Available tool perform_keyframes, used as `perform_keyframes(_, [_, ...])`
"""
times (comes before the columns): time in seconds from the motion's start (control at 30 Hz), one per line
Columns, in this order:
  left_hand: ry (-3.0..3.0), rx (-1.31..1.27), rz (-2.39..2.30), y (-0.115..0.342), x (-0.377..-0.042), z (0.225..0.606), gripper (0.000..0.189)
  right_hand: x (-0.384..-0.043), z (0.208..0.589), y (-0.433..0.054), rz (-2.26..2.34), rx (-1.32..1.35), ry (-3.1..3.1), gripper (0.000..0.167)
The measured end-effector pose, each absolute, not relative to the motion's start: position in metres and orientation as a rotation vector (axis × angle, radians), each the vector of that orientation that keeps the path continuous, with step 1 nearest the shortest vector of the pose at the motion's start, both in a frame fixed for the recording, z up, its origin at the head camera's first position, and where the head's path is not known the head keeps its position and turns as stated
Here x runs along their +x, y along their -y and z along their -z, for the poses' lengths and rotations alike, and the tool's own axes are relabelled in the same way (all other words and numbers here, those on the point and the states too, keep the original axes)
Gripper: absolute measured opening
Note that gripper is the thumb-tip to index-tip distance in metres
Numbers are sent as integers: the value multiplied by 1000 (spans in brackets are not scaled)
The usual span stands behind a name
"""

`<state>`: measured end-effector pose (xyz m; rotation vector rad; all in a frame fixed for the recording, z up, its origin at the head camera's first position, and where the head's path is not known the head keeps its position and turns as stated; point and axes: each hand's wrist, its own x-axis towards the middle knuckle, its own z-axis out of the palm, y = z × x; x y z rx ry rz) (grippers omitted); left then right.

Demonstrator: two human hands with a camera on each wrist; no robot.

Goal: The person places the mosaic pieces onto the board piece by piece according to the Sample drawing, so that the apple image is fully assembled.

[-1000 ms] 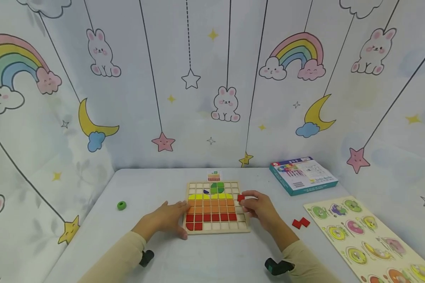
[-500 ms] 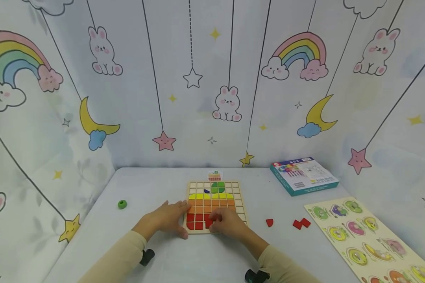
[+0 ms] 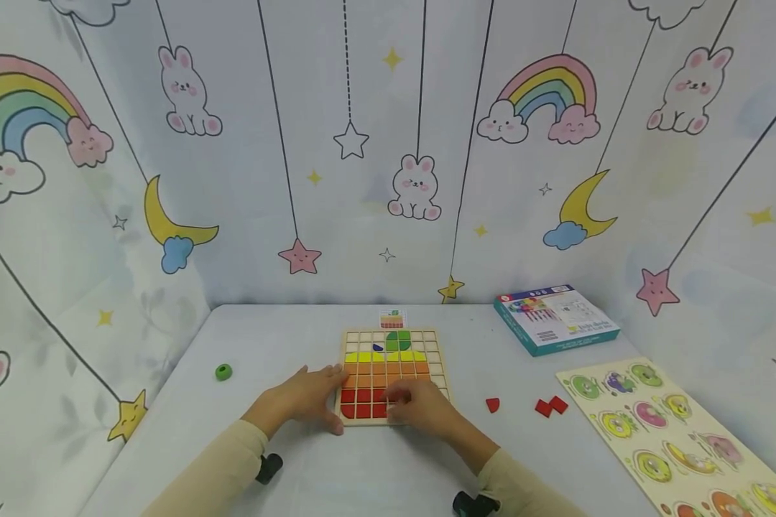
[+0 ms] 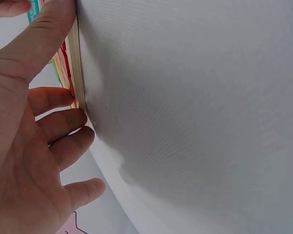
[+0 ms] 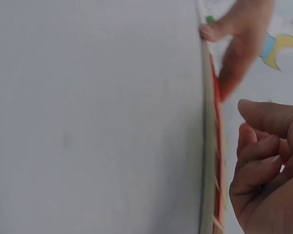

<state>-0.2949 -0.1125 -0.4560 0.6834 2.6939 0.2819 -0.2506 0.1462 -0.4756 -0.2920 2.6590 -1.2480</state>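
A square wooden grid board point(image 3: 435, 359) lies on the table, its cells partly filled with coloured tiles: green near the top, then yellow, orange and red rows. My left hand point(image 3: 307, 397) rests at the board's left edge, fingers spread, thumb near the lower left corner. Over the lower right part, my right hand point(image 3: 422, 409) has its thumb and fingertips beside a red tile point(image 3: 379, 410) in the bottom row. In the right wrist view, its thumb stands apart from loosely curled fingers point(image 5: 256, 170), and no tile shows between them. The cells beneath it are hidden.
To the right lie a red quarter-round tile point(image 3: 493, 405) and two red square tiles point(image 3: 543, 408). A small picture card point(image 3: 393, 319) sits behind the board. A box point(image 3: 556, 323) and fruit-picture sheet point(image 3: 647, 431) lie right; a green bead point(image 3: 223, 372) is left.
My right hand has brought a red square tile from the board's right side down to the bottom row, where it now lies in a cell. The left hand has stayed in place.
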Motion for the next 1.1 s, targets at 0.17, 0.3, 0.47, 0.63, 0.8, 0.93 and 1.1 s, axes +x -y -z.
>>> perform_keyframes(0.17, [-2700,691,-275,113,-294,455,104,-245,465,-203,1532,-110,-2488,35])
perform_keyframes(0.3, [-2702,688,-261,111,-295,455,104,-236,460,-269,1723,141,-2371,42])
perform_keyframes(0.47, [-2692,684,-260,110,-296,456,104,-219,462,-347,1927,430,-2197,55])
perform_keyframes(0.63, [-2692,675,-256,110,-296,457,104,-209,475,-383,1880,604,-2212,58])
perform_keyframes(0.8, [-2692,672,-267,111,-295,458,104,-213,480,-385,1487,575,-2522,52])
perform_keyframes(0.93, [-2692,680,-260,111,-295,459,105,-214,479,-381,1251,517,-2693,35])
perform_keyframes(1.1, [-2696,684,-249,111,-296,459,106,-213,478,-377,1244,515,-2725,23])
